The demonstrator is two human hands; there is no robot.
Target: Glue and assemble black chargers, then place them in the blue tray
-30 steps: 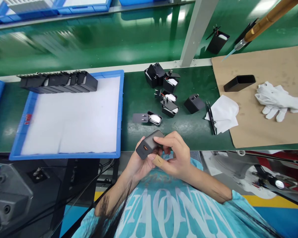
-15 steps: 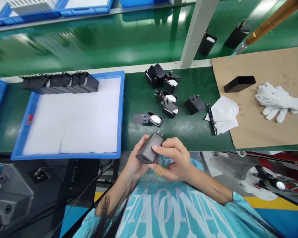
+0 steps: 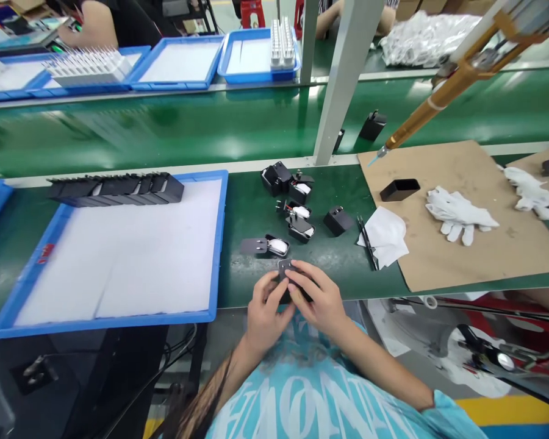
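Note:
Both my hands hold one black charger [image 3: 285,269] at the near edge of the green bench, prong end up. My left hand [image 3: 264,311] wraps it from the left and below. My right hand [image 3: 317,297] is closed over its right side and top, hiding most of it. Just beyond lie several open charger halves with white inserts [image 3: 278,246] and a small cluster of black housings [image 3: 287,181]. One closed black charger [image 3: 337,220] stands to the right of them.
A blue tray [image 3: 219,244] with a white liner sits at left, with a row of black chargers [image 3: 119,186] along its far edge. At right, a cardboard sheet [image 3: 462,244] carries white gloves [image 3: 460,214] and a black sleeve [image 3: 399,189]. A dispenser nozzle [image 3: 421,116] hangs above. Tweezers [image 3: 366,240] lie beside a white cloth [image 3: 384,235].
My hands turned the charger upright and closed over it, so its port end no longer shows. The view tilted up, bringing the far bench and other people into sight.

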